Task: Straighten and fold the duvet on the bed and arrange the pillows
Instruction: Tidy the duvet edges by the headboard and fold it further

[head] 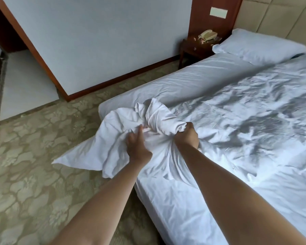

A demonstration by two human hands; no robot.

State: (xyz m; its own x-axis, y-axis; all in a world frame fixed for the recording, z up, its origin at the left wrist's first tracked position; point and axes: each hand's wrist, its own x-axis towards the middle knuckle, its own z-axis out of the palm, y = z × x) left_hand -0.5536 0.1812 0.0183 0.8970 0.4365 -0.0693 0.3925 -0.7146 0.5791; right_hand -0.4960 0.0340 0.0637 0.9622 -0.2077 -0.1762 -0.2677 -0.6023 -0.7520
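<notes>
A crumpled white duvet [245,121] covers most of the bed [175,82], and its near corner is bunched up at the bed's foot corner. My right hand [185,135] grips a thick twist of that bunched fabric. My left hand [137,145] holds the loose duvet corner [99,149], which hangs out over the carpet; its fingertips are hidden in the folds. One white pillow [260,46] lies flat at the head of the bed against the padded headboard [276,16].
A dark wooden nightstand [194,48] with a beige telephone [208,35] stands beside the bed's head. A patterned carpet [34,174] covers the floor to the left. A blue-grey wall [95,41] runs behind, with a doorway at far left.
</notes>
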